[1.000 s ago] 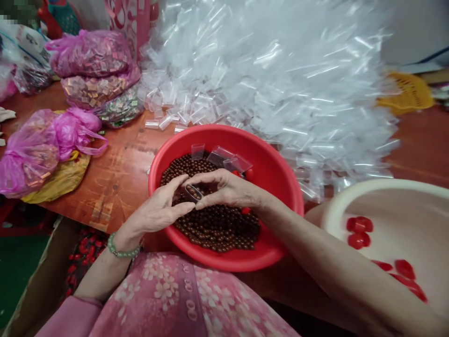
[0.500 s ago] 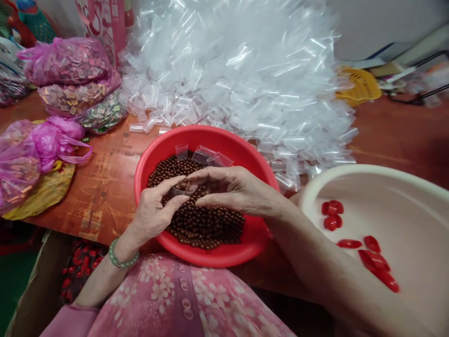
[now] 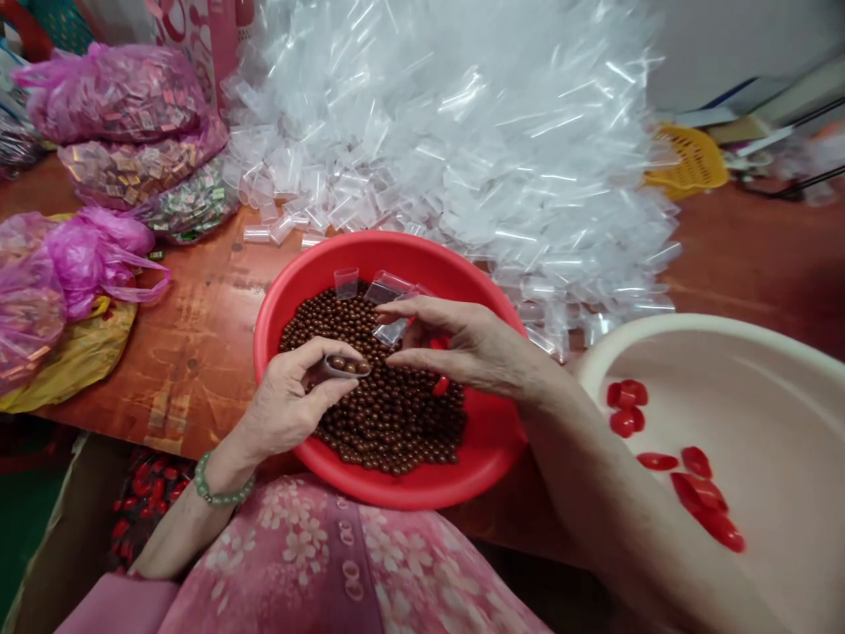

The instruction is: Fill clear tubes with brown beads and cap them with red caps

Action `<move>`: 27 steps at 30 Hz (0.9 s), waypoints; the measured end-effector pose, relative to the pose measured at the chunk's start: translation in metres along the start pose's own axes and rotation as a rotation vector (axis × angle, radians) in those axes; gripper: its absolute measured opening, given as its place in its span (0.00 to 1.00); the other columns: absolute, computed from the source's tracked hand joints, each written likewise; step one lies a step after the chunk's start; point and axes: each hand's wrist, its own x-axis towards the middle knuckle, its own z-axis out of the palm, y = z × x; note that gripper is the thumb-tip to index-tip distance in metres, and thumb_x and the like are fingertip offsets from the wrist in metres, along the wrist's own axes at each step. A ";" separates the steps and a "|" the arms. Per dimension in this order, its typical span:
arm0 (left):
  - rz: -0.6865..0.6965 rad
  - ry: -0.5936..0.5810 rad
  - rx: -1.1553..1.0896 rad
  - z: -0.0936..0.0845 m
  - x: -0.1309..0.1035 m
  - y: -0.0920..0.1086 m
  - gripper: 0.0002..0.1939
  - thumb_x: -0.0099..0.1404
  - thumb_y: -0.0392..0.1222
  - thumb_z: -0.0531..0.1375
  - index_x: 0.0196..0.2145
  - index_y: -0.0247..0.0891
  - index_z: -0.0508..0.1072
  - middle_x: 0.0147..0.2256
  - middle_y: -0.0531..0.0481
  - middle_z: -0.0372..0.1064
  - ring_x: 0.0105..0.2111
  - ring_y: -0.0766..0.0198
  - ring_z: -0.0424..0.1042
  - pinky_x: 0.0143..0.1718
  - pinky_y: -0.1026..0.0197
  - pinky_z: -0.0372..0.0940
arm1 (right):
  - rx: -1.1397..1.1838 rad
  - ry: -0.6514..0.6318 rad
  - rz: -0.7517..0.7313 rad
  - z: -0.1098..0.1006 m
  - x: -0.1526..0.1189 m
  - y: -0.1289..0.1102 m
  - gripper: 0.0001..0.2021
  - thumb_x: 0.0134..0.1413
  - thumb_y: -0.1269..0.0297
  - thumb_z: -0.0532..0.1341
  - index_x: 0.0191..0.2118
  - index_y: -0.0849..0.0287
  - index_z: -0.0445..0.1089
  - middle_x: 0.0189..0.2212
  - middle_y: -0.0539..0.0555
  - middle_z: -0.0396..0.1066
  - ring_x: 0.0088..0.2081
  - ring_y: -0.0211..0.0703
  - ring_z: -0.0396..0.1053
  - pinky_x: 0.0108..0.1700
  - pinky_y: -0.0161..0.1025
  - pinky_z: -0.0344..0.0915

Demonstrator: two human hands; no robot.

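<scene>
My left hand (image 3: 294,396) pinches a small clear plastic tube (image 3: 349,373) between thumb and fingers. Its open end faces right, and a few brown balls show inside. Just to the right hovers my right hand (image 3: 455,343), thumb and forefinger apart. Red plastic caps (image 3: 440,386) show between and below its fingers, seemingly held in the curled lower fingers, which are mostly hidden. Both hands are over a red basin (image 3: 274,291) with many shiny brown balls (image 3: 389,431). Clear tubes (image 3: 346,283) lie on the balls toward the far side.
A large heap of clear plastic tubes (image 3: 449,132) covers the table behind the basin. At right stands a cream tub (image 3: 759,339) with several red caps (image 3: 703,493). Pink bags (image 3: 119,97) of small pieces lie left, and a yellow basket (image 3: 690,158) sits far right.
My right hand has drawn back to the right, away from the tube in my left hand. The brown balls in the tube and the red caps by my right hand now show.
</scene>
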 end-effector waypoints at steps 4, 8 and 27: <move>0.006 -0.020 0.059 -0.005 0.001 -0.002 0.07 0.64 0.35 0.60 0.41 0.36 0.73 0.38 0.49 0.75 0.38 0.66 0.74 0.42 0.65 0.67 | -0.224 0.018 0.045 -0.007 0.003 0.021 0.17 0.57 0.59 0.63 0.51 0.59 0.72 0.37 0.55 0.76 0.32 0.41 0.72 0.36 0.39 0.70; -0.017 -0.015 0.000 -0.007 0.005 -0.006 0.07 0.65 0.36 0.60 0.41 0.36 0.71 0.38 0.49 0.74 0.39 0.66 0.74 0.43 0.65 0.67 | -0.587 -0.064 0.050 -0.005 0.011 0.033 0.14 0.59 0.68 0.57 0.48 0.60 0.74 0.42 0.58 0.75 0.41 0.46 0.73 0.45 0.42 0.68; -0.150 -0.051 -0.265 -0.006 0.000 -0.003 0.08 0.62 0.39 0.62 0.40 0.36 0.72 0.34 0.50 0.73 0.34 0.69 0.71 0.39 0.65 0.64 | -0.878 -0.349 0.164 0.008 0.034 0.044 0.07 0.53 0.67 0.62 0.39 0.61 0.69 0.40 0.60 0.72 0.44 0.52 0.69 0.45 0.44 0.64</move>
